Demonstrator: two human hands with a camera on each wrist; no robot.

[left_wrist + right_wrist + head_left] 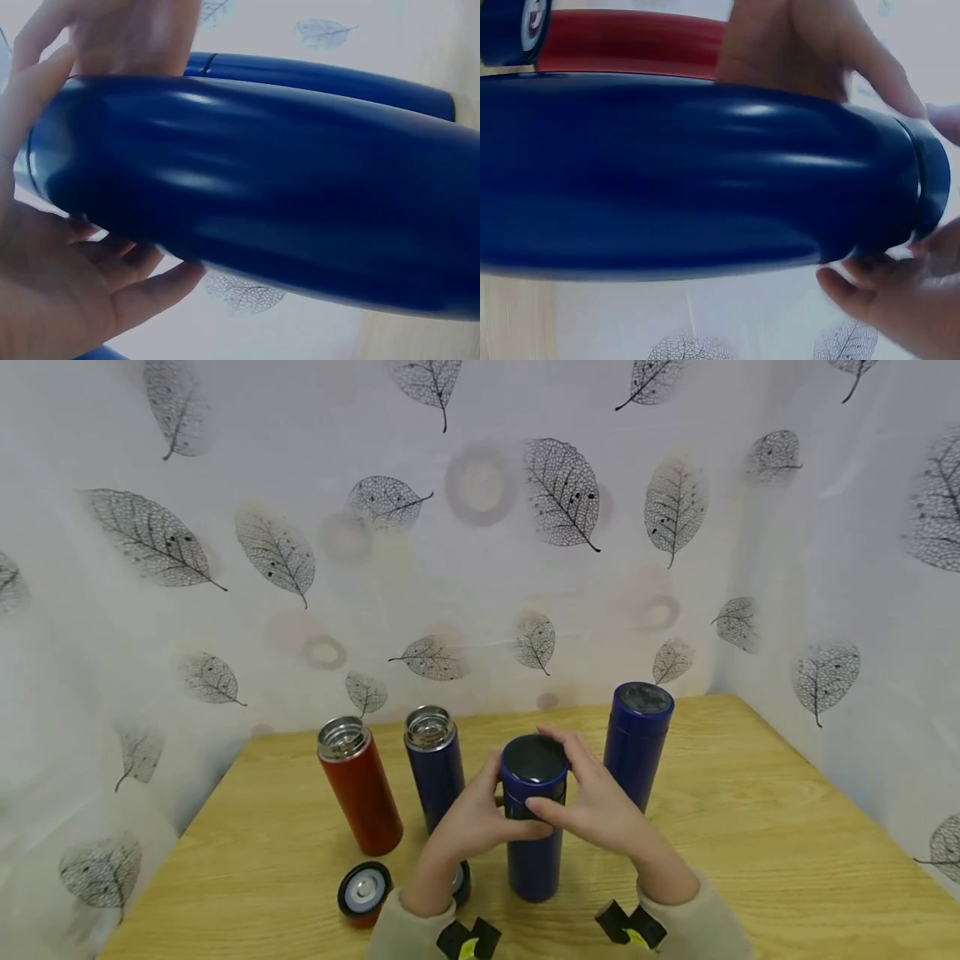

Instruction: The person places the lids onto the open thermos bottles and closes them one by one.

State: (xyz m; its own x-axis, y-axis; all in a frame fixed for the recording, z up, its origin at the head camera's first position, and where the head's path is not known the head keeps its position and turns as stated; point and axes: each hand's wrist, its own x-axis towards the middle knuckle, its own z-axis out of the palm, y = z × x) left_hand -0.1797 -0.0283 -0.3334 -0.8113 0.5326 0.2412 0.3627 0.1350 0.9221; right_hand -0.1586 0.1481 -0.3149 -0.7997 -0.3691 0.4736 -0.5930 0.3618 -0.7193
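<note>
A blue thermos with its lid on stands upright in front of me, between my hands. My left hand grips it near the top from the left, thumb in front. From the right, my right hand holds the lid area, fingers curled over the far rim and thumb across the front. In the left wrist view the smooth blue body fills the middle. The right wrist view shows the seam below the lid, with fingertips touching around it.
An uncapped red thermos and an uncapped dark blue thermos stand to the left. A capped blue thermos stands behind my right hand. A red lid lies upturned on the wooden table; another lid is partly hidden by my left wrist.
</note>
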